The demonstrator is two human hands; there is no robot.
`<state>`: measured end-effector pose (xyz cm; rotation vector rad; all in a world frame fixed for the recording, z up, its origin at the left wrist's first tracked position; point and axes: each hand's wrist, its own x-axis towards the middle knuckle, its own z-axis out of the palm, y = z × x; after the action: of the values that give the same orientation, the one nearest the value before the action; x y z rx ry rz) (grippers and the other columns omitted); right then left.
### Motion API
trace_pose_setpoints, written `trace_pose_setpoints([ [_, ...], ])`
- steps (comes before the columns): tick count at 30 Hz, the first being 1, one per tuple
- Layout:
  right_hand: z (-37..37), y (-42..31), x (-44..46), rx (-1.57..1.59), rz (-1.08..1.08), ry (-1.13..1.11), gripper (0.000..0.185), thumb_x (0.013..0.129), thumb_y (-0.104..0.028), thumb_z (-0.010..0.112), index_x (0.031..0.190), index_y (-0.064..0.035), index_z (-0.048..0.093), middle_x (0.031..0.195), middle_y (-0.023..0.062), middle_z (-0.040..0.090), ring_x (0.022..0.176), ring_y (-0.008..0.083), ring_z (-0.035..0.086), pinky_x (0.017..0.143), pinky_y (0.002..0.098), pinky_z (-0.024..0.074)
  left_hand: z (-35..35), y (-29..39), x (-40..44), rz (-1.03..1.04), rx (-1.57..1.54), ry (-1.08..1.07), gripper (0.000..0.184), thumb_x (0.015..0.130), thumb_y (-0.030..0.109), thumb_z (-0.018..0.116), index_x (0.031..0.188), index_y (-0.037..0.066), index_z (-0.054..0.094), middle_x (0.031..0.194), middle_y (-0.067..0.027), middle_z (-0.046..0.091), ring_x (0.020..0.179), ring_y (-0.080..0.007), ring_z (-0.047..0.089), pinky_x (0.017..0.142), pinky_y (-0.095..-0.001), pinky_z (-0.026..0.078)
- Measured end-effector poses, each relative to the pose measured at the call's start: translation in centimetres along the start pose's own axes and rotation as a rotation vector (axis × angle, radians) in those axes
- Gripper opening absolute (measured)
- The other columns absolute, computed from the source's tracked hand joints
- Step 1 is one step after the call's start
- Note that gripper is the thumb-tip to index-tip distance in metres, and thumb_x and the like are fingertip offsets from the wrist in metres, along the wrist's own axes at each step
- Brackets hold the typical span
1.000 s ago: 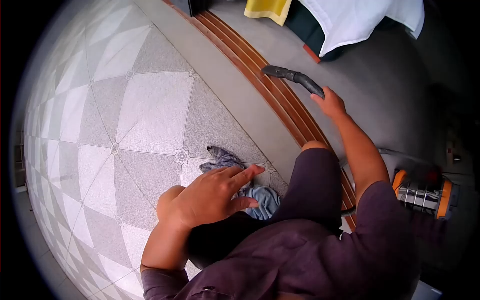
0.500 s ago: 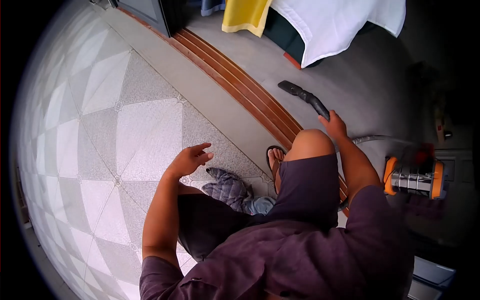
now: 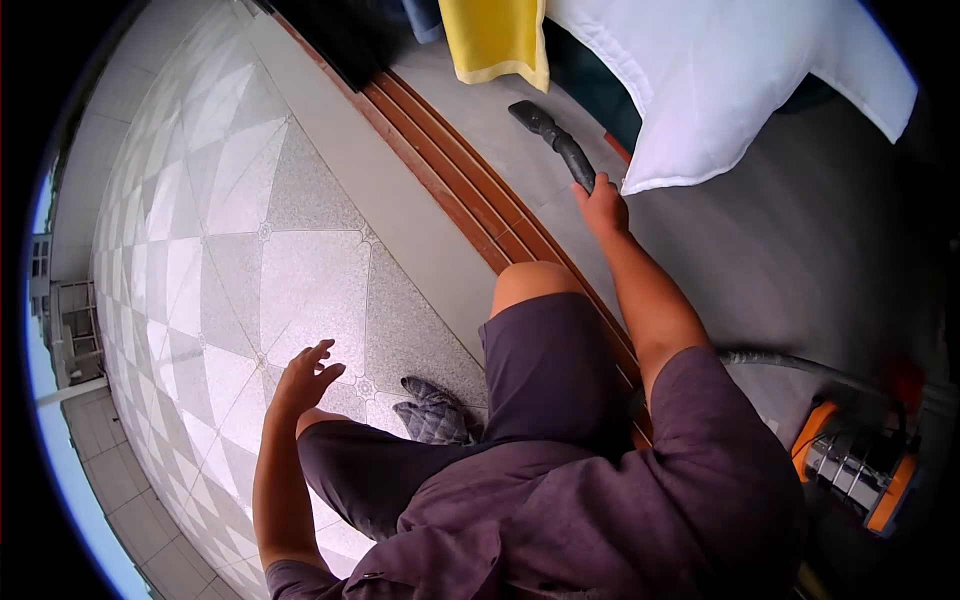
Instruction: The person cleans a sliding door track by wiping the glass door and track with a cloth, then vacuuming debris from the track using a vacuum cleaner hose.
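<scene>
My right hand is wrapped around the handle of a black vacuum cleaner nozzle. Its flat head points up and left over the grey floor, close to the reddish-brown door track. My left hand hangs over the tiled floor with its fingers apart and nothing in it. Below and right of that hand, a dark checked cloth lies on the tiles beside my legs. From behind my right arm a grey hose runs toward an orange and silver vacuum cleaner at the lower right.
The brown sliding-door track crosses diagonally between the tiled floor and the grey floor. White cloth and yellow cloth hang down at the top. A dark door edge stands at the upper left.
My right hand has carried the nozzle up and left, nearer the hanging cloths. My left hand has shifted left and slightly down in view. The view itself has moved as my body shifted.
</scene>
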<state>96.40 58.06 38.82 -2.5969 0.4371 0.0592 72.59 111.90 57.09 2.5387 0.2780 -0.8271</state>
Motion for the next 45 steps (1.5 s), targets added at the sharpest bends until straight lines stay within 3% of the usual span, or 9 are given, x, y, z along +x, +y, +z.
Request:
trace_pose_setpoints([
  [7,0.8,-6.5,5.5,-0.009,-0.146,-0.224,0.05,0.096,-0.042,0.062,0.123,-0.0016,0.054,0.12,0.0275,0.065,0.108,0.0438,0.069,0.093,0.0516,0.0559,-14.2,7.4,-11.4,-0.165,0.272,0.271,0.06,0.093,0.023,0.076,0.148,0.011,0.056,0.129,-0.0199,0.068,0.113,-0.0346,0.068,0.095,-0.0453,0.055],
  [13,2.4,-11.0,5.9,0.018,-0.125,-0.198,0.052,0.097,-0.043,0.057,0.129,-0.0021,0.051,0.121,0.0253,0.064,0.108,0.0428,0.068,0.094,0.0525,0.0554,-11.8,10.1,-15.3,-0.16,0.04,0.583,0.043,0.094,0.013,0.071,0.135,0.005,0.066,0.124,-0.0166,0.071,0.108,-0.0311,0.071,0.094,-0.0433,0.057],
  [15,2.5,-12.1,6.4,0.005,-0.13,-0.161,0.052,0.097,-0.044,0.057,0.129,-0.0027,0.051,0.122,0.0256,0.063,0.108,0.0427,0.068,0.094,0.0526,0.0554,-10.8,13.6,-13.7,0.105,0.32,0.534,0.044,0.091,0.015,0.075,0.133,0.007,0.065,0.116,-0.0162,0.072,0.106,-0.0319,0.071,0.094,-0.0427,0.056],
  [21,4.5,-14.2,10.2,-0.068,-0.075,-0.169,0.057,0.099,-0.049,0.057,0.135,-0.0047,0.051,0.128,0.0257,0.063,0.114,0.0443,0.065,0.097,0.0529,0.0524,-9.4,18.1,-3.0,0.624,0.385,0.169,0.052,0.089,0.03,0.076,0.134,0.011,0.059,0.119,-0.0076,0.065,0.112,-0.0254,0.064,0.102,-0.0387,0.047],
  [23,5.9,-15.3,11.6,-0.072,-0.112,-0.105,0.058,0.1,-0.05,0.057,0.134,-0.0036,0.051,0.126,0.028,0.064,0.114,0.0463,0.065,0.097,0.0533,0.0518,-8.8,17.4,-0.8,0.632,0.427,0.212,0.057,0.092,0.033,0.074,0.141,0.011,0.054,0.109,-0.0078,0.065,0.105,-0.0268,0.065,0.098,-0.0402,0.049],
  [27,9.4,-17.5,15.7,-0.008,-0.175,-0.068,0.056,0.099,-0.048,0.061,0.129,-0.0015,0.052,0.12,0.0282,0.066,0.112,0.0466,0.064,0.095,0.0532,0.0517,-11.4,15.4,-3.3,0.624,0.045,-0.249,0.057,0.092,0.034,0.072,0.14,0.009,0.056,0.104,-0.0093,0.065,0.095,-0.026,0.066,0.083,-0.0382,0.054],
  [30,11.1,-21.6,19.5,0.004,-0.207,-0.107,0.058,0.097,-0.053,0.059,0.124,-0.0009,0.054,0.118,0.0268,0.069,0.11,0.0464,0.066,0.094,0.0542,0.051,-10.2,14.3,-4.8,0.831,0.151,-0.003,0.057,0.09,0.033,0.069,0.139,0.005,0.059,0.111,-0.0149,0.065,0.095,-0.0239,0.066,0.082,-0.0365,0.053],
  [39,11.4,-31.9,21.2,-0.112,-0.353,-0.14,0.06,0.096,-0.049,0.062,0.13,0.0004,0.058,0.123,0.03,0.068,0.116,0.0478,0.064,0.099,0.0519,0.0502,-12.6,13.1,-4.3,0.846,0.053,-0.059,0.06,0.087,0.038,0.075,0.135,0.005,0.06,0.12,-0.0179,0.067,0.102,-0.0284,0.071,0.086,-0.0375,0.057],
  [45,10.9,-32.2,22.0,0.012,-0.296,-0.176,0.06,0.095,-0.052,0.063,0.126,0.0002,0.062,0.104,0.0258,0.072,0.098,0.0413,0.071,0.089,0.0472,0.0543,-12.8,13.4,-4.2,0.912,0.024,-0.009,0.053,0.09,0.032,0.071,0.134,0.004,0.06,0.12,-0.0191,0.068,0.1,-0.0295,0.072,0.086,-0.0394,0.058],
])
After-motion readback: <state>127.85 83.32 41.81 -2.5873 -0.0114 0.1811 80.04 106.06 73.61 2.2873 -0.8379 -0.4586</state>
